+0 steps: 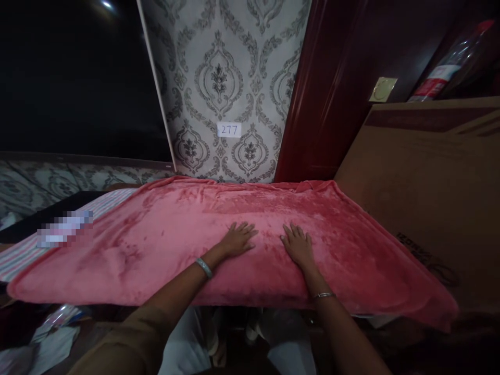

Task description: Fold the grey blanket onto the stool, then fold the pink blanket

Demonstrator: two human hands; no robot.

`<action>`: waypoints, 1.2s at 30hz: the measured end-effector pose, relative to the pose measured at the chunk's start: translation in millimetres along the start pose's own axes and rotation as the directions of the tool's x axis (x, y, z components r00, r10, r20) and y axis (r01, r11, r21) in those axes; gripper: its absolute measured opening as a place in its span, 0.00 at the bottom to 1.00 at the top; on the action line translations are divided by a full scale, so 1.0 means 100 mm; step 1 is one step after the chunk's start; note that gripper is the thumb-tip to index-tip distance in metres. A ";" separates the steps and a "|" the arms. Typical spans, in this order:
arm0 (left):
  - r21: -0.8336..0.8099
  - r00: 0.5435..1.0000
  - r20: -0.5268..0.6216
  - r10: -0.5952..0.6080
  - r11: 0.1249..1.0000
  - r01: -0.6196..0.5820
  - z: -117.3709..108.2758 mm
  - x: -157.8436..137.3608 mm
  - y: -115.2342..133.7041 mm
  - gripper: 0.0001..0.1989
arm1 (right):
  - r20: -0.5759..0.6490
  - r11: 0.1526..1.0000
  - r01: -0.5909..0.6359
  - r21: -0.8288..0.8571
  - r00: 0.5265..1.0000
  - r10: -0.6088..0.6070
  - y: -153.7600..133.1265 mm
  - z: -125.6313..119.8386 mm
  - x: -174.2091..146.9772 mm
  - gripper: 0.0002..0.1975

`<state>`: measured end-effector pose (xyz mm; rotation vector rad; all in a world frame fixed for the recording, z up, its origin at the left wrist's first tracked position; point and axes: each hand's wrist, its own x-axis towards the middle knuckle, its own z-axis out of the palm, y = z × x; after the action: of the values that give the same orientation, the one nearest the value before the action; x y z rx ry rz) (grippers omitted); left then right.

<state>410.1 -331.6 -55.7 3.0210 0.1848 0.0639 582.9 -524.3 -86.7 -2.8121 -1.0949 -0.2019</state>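
A pink plush blanket (140,245) lies spread over a table-like surface, its front edge hanging slightly over the near side. My left hand (239,239) rests palm down on it, left of the middle, fingers stretched out. To its right, my right hand (298,244) also presses flat on the blanket with fingers apart. Neither hand holds anything. Small wrinkles and darker patches show in the pile around both hands. Folds gather along the blanket's far edge near the wall.
A large cardboard box (437,198) stands at the right, with a plastic bottle (441,78) behind its top edge. A dark television screen (78,78) is at the upper left. Striped cloth (113,200) and a blurred item (64,229) lie left of the blanket.
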 end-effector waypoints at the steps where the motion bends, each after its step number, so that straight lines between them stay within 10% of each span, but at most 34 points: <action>1: 0.024 0.997 -0.007 -0.076 0.997 0.076 -0.01 -0.02 -0.13 0.29 | 0.003 1.000 -0.003 0.001 1.000 0.003 0.00 0.00 0.00 0.28; 6: 0.086 0.890 -0.047 -0.453 0.886 0.455 -0.26 -0.46 -0.96 0.29 | 0.008 1.000 0.005 -0.006 1.000 -0.005 0.01 0.03 0.02 0.28; 14: 0.076 0.501 -0.258 -0.826 0.500 0.863 -0.40 -1.48 -1.74 0.30 | 0.001 1.000 -0.005 -0.005 1.000 0.005 0.01 0.02 0.01 0.28; 30: 0.043 0.519 -0.378 -0.767 0.545 0.837 -0.39 -1.57 -1.59 0.28 | 0.066 0.989 -0.099 0.107 0.994 0.092 -0.27 -0.27 0.06 0.27; 36: 0.024 0.522 -0.406 -0.750 0.563 0.826 -0.37 -1.58 -1.61 0.28 | 0.029 0.923 0.291 0.252 0.951 -0.308 -1.22 -0.41 0.00 0.28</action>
<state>232.0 -188.7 -43.5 2.7333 1.6934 0.5322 496.9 -441.6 -39.4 -2.4410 -1.4550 0.0054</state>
